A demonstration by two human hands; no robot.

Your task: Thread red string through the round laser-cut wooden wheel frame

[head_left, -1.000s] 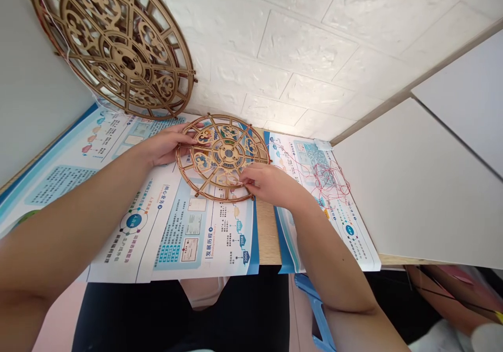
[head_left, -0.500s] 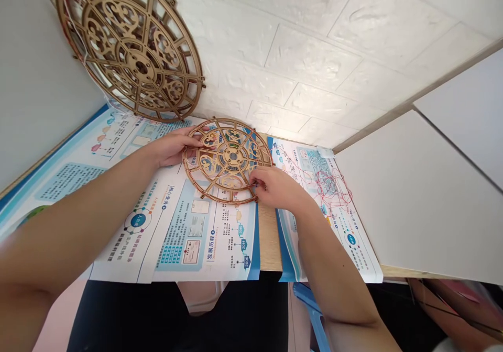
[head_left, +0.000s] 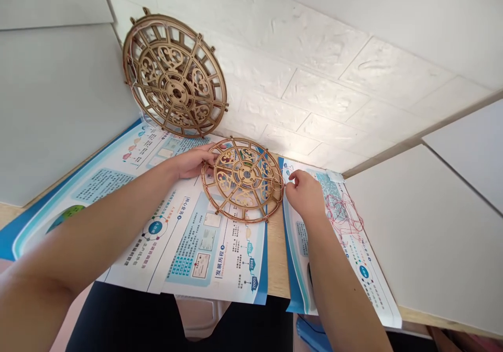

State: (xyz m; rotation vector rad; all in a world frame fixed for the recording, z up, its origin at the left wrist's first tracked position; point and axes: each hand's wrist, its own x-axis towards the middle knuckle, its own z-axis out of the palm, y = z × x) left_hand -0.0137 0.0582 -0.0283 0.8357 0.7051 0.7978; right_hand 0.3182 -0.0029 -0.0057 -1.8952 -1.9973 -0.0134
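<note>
A round openwork disc [head_left: 247, 175], gold-brown with scroll patterns, is tilted above the printed sheets, with thin wires along its rim. My left hand [head_left: 195, 162] grips its left edge, thumb in front and the other fingers partly hidden behind. At the disc's right edge, my right hand [head_left: 306, 193] is closed, its fingertips pinched beside the rim where thin wires run. What those fingertips hold is too small to make out. Red and white wire lies in a loose tangle [head_left: 346, 217] to the right of my right forearm.
Larger discs [head_left: 176, 92] of similar pattern lean against the white brick-patterned wall [head_left: 314, 69] at the back left. Printed sheets [head_left: 157, 252] cover much of the wooden table [head_left: 278, 252]. White panels [head_left: 440, 226] stand at both sides. A blue plastic item shows below the table.
The view has shifted, so most things appear lower and further right. My right hand has moved from the disc's lower right, over its face, to outside its right rim. My left hand keeps its hold.
</note>
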